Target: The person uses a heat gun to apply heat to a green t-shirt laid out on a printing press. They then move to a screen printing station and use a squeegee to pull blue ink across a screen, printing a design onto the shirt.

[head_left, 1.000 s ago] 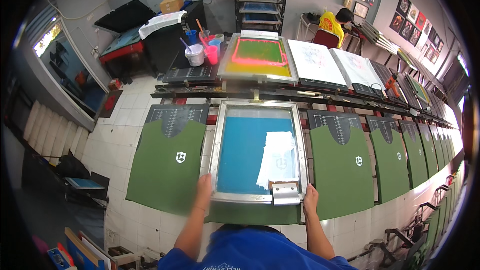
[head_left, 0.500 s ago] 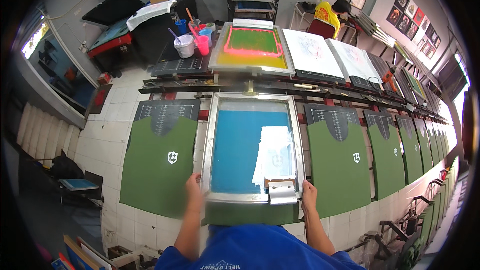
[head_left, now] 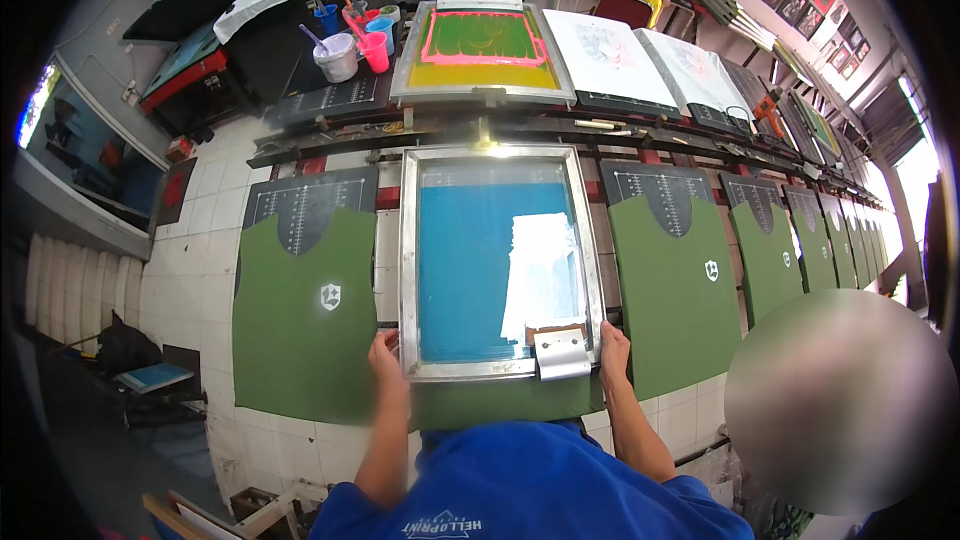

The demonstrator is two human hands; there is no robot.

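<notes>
Left hand (head_left: 386, 355) and right hand (head_left: 612, 348) clasp near corners of screen frame (head_left: 408, 270), fingers curled on rails. Frame lies flat over green shirt (head_left: 500, 402) between hands. Likely rigid, fairly light; mesh (head_left: 470, 270) fragile, so hold rails only.

I see a framed printing screen (head_left: 500, 260) lying flat on a shirt-covered platen directly ahead. My left hand (head_left: 388, 360) grips its near left corner, my right hand (head_left: 612, 350) its near right corner. A shirt on a platen (head_left: 305, 310) lies to the left, and a row of shirts on platens (head_left: 675, 280) runs off to the right. Behind the screen lies a second screen (head_left: 485, 45) (farther back), with cups and a bucket (head_left: 350, 40) to its left.
</notes>
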